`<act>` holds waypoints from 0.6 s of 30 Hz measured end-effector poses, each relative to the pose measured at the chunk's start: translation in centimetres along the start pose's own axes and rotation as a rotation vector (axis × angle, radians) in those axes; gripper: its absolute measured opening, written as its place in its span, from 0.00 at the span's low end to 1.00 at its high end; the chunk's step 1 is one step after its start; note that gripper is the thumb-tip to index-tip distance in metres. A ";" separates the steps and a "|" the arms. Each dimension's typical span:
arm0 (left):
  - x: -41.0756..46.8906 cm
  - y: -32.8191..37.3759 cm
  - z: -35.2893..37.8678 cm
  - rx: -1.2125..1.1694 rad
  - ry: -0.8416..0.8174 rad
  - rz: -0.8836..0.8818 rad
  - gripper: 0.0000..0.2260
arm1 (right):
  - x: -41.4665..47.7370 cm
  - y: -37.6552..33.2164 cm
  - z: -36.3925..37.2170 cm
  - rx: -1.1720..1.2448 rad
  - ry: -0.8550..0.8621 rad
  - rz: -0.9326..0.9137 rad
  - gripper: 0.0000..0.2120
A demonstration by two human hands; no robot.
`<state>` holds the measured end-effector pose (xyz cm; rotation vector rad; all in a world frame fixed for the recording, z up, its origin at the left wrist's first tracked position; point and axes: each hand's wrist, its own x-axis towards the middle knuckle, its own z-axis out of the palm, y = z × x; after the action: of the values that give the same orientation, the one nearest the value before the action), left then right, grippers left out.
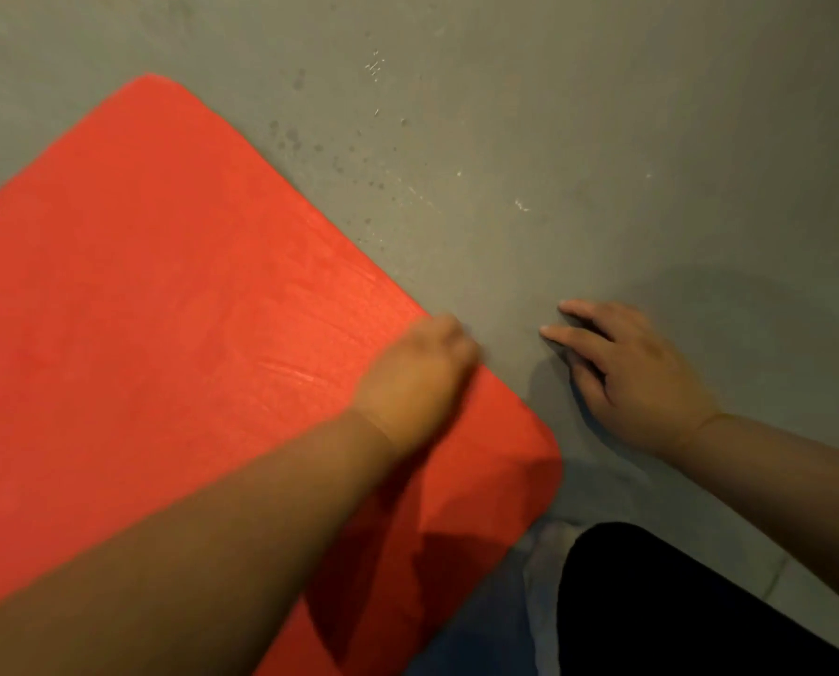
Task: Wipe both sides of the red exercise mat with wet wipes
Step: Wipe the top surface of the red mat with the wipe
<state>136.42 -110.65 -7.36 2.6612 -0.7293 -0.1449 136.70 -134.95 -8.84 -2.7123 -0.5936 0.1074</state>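
Observation:
The red exercise mat [163, 295] lies flat on the grey floor and fills the left half of the head view, with its rounded near corner at lower centre. My left hand [417, 373] is blurred by motion at the mat's right edge, and its fingers curl down over that edge. My right hand [627, 378] rests on the bare floor just right of the mat, palm down with fingers stretched out, touching nothing else. No wet wipe is in view. Faint wet streaks shine on the mat near my left hand.
The grey concrete floor [554, 139] spreads above and to the right, marked with small dark spots and white scratches. My dark-clad knee [676, 607] is at the bottom right, with a pale cloth-like patch [544, 568] beside the mat's corner.

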 end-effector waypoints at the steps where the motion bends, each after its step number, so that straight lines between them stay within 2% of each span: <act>1: 0.8 -2.1 -0.7 0.028 0.046 -0.115 0.06 | 0.0 -0.1 0.0 -0.006 -0.002 0.002 0.17; 3: 1.8 -5.0 -1.9 0.018 0.115 -0.353 0.07 | 0.4 -0.4 0.1 -0.008 0.003 0.008 0.15; 4: 1.9 -5.0 -2.0 0.008 0.126 -0.385 0.07 | 0.7 -0.5 0.2 -0.005 0.011 0.016 0.14; 6: 1.4 -2.3 -0.9 -0.019 0.083 -0.276 0.06 | 1.4 -0.9 0.4 0.010 0.032 0.043 0.11; 9: -0.4 2.8 0.8 -0.108 -0.034 0.004 0.10 | 2.5 -1.0 0.6 0.018 0.062 0.061 0.10; 11: -0.3 3.1 1.3 -0.176 -0.068 0.098 0.13 | 3.2 -0.8 0.5 0.016 0.070 0.065 0.10; 13: 0.5 1.1 0.7 -0.131 -0.080 0.128 0.13 | 3.9 -0.8 0.4 0.006 0.078 0.063 0.11; 15: 1.4 -2.6 -0.7 -0.031 -0.020 0.053 0.10 | 4.6 -1.3 0.3 -0.001 0.088 0.043 0.13; 18: 2.5 -9.5 -3.7 0.054 0.136 -0.224 0.07 | 5.9 -2.7 0.5 0.009 0.052 -0.010 0.16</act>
<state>143.77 -103.18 -7.59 2.7666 -0.3965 -0.0033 140.97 -130.04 -8.27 -2.6941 -0.5901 0.0373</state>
